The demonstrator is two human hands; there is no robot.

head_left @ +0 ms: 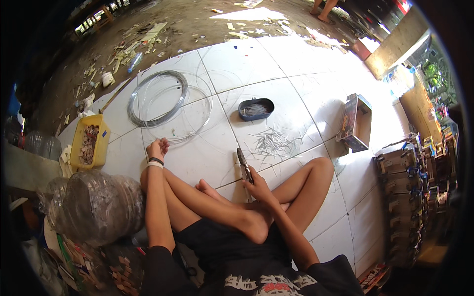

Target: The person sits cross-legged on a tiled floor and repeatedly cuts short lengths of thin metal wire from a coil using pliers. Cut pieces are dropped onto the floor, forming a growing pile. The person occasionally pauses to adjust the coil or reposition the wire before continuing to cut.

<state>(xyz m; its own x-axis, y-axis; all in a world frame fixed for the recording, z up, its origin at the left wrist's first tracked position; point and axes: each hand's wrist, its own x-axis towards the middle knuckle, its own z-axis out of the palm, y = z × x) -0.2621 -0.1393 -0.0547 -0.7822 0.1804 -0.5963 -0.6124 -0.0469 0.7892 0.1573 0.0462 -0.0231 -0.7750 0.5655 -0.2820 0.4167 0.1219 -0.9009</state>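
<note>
My right hand (257, 187) is closed around a pair of pliers (243, 165), whose jaws point away from me over the white tiles. My left hand (158, 150) is raised beside my left knee with its fingers curled together. Whether a strand of wire is pinched in them is too fine to make out. Just beyond it lies a coil of silvery wire (132, 109), with looser loops spreading to the right. Ahead of the pliers is a scattered pile of short cut wire pieces (274, 142). Behind that pile stands a dark blue oval tin (256, 116) holding more thin metal pieces.
A yellow tub (102, 143) of small wooden bits stands at left, beside a large plastic-wrapped bundle (106, 204). An open cardboard box (364, 123) sits at right, near stacked wooden toy vehicles (400, 197). Scraps litter the dirt ground beyond the tiles. Another person's legs (326, 10) show far off.
</note>
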